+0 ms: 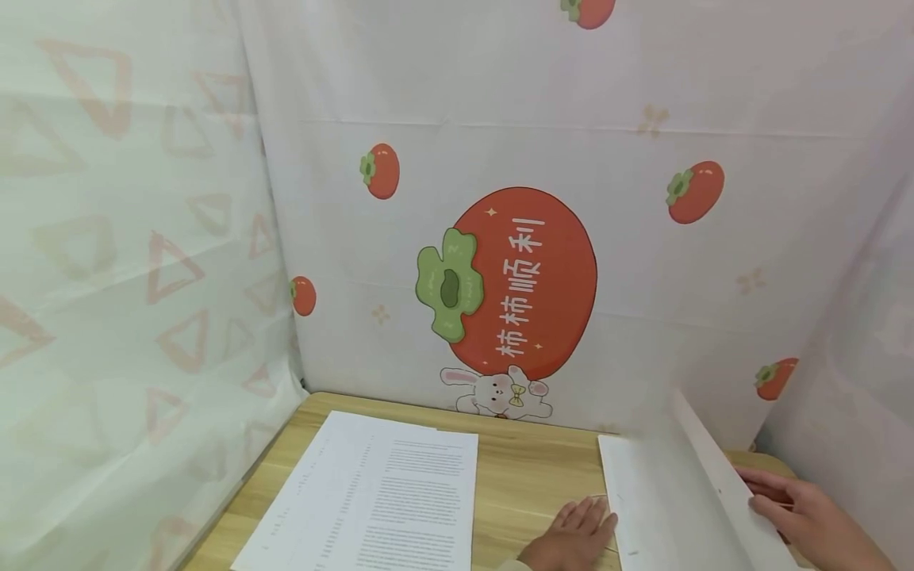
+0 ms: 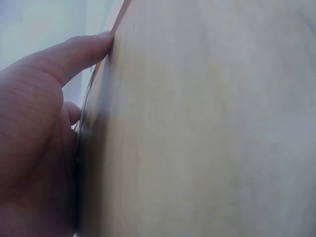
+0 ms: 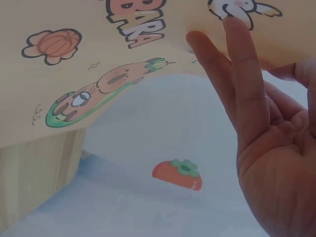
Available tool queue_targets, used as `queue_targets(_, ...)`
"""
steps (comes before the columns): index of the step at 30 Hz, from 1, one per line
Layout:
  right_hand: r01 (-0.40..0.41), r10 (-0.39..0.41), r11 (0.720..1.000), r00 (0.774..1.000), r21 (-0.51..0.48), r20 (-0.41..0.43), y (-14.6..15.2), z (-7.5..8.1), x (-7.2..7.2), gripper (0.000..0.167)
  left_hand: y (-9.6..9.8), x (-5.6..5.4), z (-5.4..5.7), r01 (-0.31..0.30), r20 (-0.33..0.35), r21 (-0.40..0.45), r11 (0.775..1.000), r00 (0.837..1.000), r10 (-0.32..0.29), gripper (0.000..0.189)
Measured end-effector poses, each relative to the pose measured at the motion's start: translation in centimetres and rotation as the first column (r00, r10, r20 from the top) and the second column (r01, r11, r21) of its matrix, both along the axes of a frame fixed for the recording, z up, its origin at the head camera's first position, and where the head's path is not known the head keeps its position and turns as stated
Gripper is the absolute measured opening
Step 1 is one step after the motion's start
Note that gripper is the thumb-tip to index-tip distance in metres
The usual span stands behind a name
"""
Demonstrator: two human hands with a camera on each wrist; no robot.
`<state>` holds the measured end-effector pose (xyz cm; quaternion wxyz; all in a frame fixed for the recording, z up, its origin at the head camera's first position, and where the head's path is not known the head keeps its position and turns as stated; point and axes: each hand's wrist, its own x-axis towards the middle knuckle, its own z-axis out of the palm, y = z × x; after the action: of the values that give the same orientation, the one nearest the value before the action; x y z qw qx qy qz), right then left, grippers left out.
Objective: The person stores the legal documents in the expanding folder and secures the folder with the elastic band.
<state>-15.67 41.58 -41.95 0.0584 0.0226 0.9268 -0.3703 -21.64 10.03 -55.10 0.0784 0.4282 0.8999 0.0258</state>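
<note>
At the right of the table lies a folder (image 1: pixel 660 500), white inside, with one cover lifted and standing at an angle. My right hand (image 1: pixel 810 507) holds that cover by its outer edge. In the right wrist view, the cover's outer face (image 3: pixel 123 64) carries cartoon prints and lettering, with the fingers against it and the thumb partly hidden at its edge. My left hand (image 1: pixel 571 535) lies flat on the table beside the folder's left edge, fingers spread a little. The left wrist view shows that hand's thumb (image 2: pixel 84 52) against the wooden tabletop (image 2: pixel 197 123).
A stack of printed paper sheets (image 1: pixel 400 492) lies on the left of the wooden table (image 1: pixel 535 476). A thin cord-like line runs by the left fingertips. Printed white cloth (image 1: pixel 343 238) hangs behind the table and at both sides.
</note>
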Motion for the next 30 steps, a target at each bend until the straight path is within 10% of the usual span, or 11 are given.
queue_targets(17, 0.094, -0.09, 0.994, 0.994, -0.057, 0.064, 0.3, -0.4, 0.3, 0.057, 0.3, -0.9, 0.6, -0.014, 0.29, 0.08, 0.997, 0.957, -0.009, 0.077)
queue_targets(23, 0.071, -0.067, 0.991, 0.997, -0.111, 0.044, 0.6, -0.5, 0.2, 0.06, 0.7, -2.2, 0.6, 0.022, 0.272, 0.105, 0.994, 0.961, -0.05, 0.075)
queue_targets(30, 0.11, -0.102, 0.985, 0.993, -0.13, 0.062, 0.4, -0.9, 0.0, 0.061, 0.0, -3.6, 1.9, -0.073, 0.47, 0.259, 0.963, 0.881, -0.06, 0.057)
